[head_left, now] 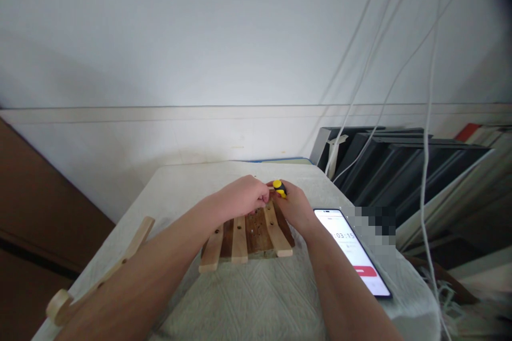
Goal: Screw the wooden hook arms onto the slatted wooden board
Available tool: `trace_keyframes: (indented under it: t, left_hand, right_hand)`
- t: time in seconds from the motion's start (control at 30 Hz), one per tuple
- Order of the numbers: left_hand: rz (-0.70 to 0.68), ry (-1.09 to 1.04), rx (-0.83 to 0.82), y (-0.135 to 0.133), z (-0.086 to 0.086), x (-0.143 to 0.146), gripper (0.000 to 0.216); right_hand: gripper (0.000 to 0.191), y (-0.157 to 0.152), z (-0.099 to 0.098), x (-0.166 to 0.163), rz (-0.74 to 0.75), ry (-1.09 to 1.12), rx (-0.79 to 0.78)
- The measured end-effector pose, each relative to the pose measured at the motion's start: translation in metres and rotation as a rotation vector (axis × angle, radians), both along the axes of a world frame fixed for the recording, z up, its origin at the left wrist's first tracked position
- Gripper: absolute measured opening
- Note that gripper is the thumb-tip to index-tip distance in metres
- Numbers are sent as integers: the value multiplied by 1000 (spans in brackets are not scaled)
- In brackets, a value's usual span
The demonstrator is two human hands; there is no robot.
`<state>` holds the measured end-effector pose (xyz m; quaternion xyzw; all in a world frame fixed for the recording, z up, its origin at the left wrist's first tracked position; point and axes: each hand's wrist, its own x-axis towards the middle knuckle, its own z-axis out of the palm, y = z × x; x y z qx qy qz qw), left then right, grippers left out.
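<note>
A small wooden slatted piece (248, 237), pale slats over dark boards with holes in the slats, lies in the middle of the table. My left hand (244, 196) rests curled on its far edge, fingers pinched together on something I cannot make out. My right hand (294, 205) is closed around a short yellow and black screwdriver (279, 188), held at the far right corner of the piece. The two hands almost touch.
A long pale wooden part (100, 277) with holes lies along the table's left edge. A phone (354, 250) with a lit timer screen lies at the right. The table carries a white textured cloth (260, 298). Dark panels (400, 176) and hanging white cables (426, 170) are at the right.
</note>
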<state>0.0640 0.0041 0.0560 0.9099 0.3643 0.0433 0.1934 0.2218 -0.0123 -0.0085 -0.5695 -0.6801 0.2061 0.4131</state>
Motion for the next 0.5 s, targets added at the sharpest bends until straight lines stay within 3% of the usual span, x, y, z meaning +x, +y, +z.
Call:
trace_keyframes:
  t: [0.33,0.5]
  left_hand:
    - [16,20,15,-3,3,0,14]
    - [-30,40,118,-1,-1,2,14]
  right_hand:
    - [34,1,-2,2,5,7,16]
    - [35,3,-4,2,22,17,27]
